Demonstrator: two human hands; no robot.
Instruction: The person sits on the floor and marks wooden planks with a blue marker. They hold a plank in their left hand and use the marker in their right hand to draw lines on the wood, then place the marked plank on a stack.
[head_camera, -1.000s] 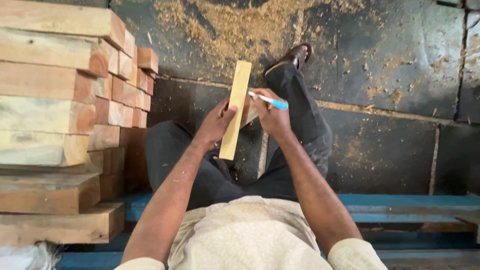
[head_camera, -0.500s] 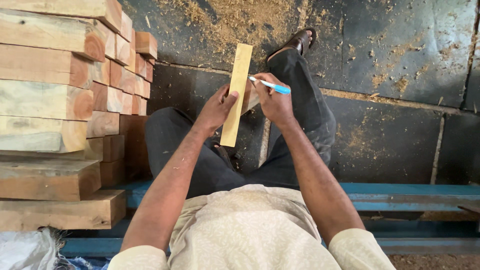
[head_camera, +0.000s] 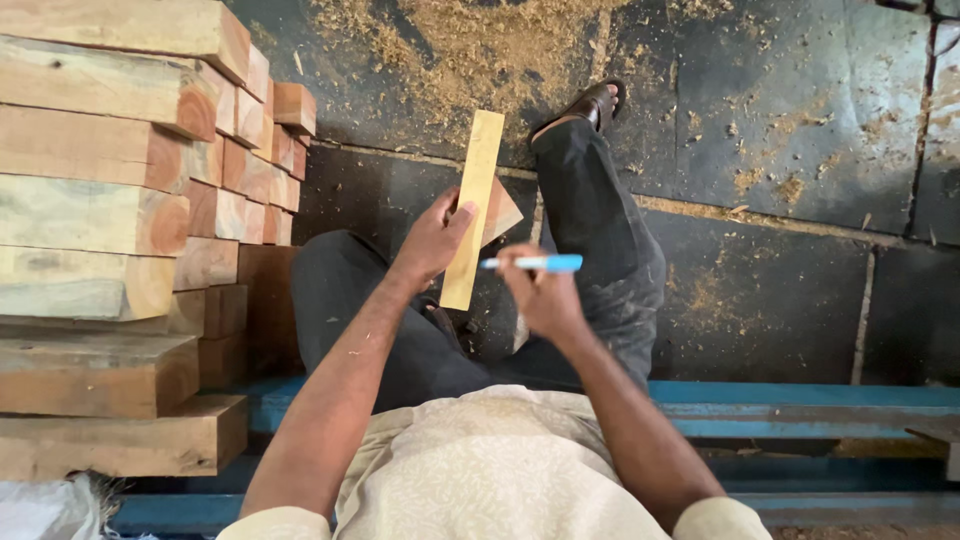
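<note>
Left hand (head_camera: 432, 243) grips the upright wood strip (head_camera: 473, 208) above the lap; right hand (head_camera: 545, 292), fingers closed on the blue pen (head_camera: 533, 263), has drawn back from the strip, suggesting marking has paused.

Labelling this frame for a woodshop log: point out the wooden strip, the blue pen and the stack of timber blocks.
wooden strip (head_camera: 478, 165), head view, upper half of its pale face.
blue pen (head_camera: 545, 263), head view, middle of its barrel, right of the white tip.
stack of timber blocks (head_camera: 95, 215), head view, side of a middle block.
</note>
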